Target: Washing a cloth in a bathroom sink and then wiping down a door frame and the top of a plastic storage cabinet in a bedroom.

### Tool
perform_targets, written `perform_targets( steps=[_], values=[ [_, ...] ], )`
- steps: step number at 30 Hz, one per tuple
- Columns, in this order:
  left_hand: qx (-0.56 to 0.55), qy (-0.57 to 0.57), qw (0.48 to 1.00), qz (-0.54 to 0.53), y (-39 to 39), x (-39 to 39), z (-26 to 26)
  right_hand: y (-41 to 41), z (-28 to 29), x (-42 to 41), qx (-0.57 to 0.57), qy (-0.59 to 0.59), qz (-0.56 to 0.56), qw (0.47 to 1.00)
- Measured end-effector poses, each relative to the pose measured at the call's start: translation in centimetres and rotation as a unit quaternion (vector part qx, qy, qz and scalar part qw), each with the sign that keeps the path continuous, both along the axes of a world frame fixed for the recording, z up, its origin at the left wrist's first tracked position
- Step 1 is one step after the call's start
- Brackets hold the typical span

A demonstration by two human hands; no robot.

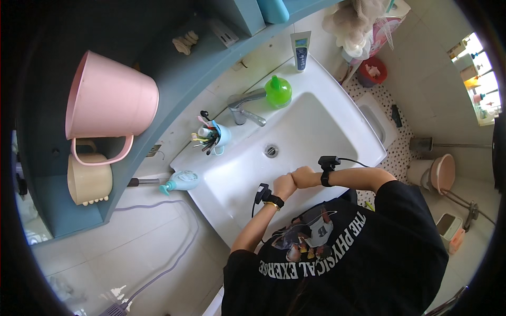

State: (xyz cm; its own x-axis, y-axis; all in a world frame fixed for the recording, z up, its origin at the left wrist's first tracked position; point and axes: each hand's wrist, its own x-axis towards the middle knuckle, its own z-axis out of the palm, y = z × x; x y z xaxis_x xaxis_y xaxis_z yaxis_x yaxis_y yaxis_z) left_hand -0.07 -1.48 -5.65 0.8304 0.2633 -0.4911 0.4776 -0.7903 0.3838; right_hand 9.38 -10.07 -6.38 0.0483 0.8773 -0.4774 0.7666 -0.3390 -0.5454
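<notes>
My left hand (284, 186) and my right hand (304, 177) meet over the front part of a white ceramic washbasin (245, 185). Both are curled into fists, with the knuckles touching. No object shows in either one, though the insides of the fists are hidden. Behind them lie the metal drain (271, 151) and a chrome faucet (247, 106). A clear green pump bottle (278, 93) stands beside the faucet. Left of it is a light blue cup (222, 136) holding several toothbrushes. The light blue pump bottle (185, 180) sits at the basin's left corner.
A toothpaste tube (301, 51) stands on the basin's back right corner. Overhanging at the left, a blue shelf (174, 102) carries a pink mug (112, 96) and a beige cup (90, 179). A purple cord (174, 262) hangs along the tiled wall. Mesh bath puffs (352, 27) hang at the right.
</notes>
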Motion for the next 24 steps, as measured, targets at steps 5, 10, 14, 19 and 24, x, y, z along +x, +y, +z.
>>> perform_targets(
  steps=[5,10,14,19,24],
  values=[
    [0.05,-0.074,0.991,-0.095,0.8,-0.9,-1.4,0.3,-0.1,-0.8,-0.043,0.087,-0.07,0.993],
    [0.028,-0.129,0.979,-0.154,1.5,-0.7,-0.4,0.4,-2.5,-0.2,-0.055,0.236,-0.062,0.968],
    [0.04,-0.114,0.986,-0.114,2.1,-1.3,-0.1,0.8,-2.4,-0.7,-0.045,0.236,-0.101,0.966],
    [-0.297,0.08,0.938,0.159,3.1,-1.8,0.6,-1.3,3.8,-0.1,0.158,0.09,-0.124,0.976],
    [-0.702,0.242,0.626,0.237,2.6,-2.0,4.0,-2.0,5.0,1.6,0.432,-0.102,0.165,0.881]
  ],
)
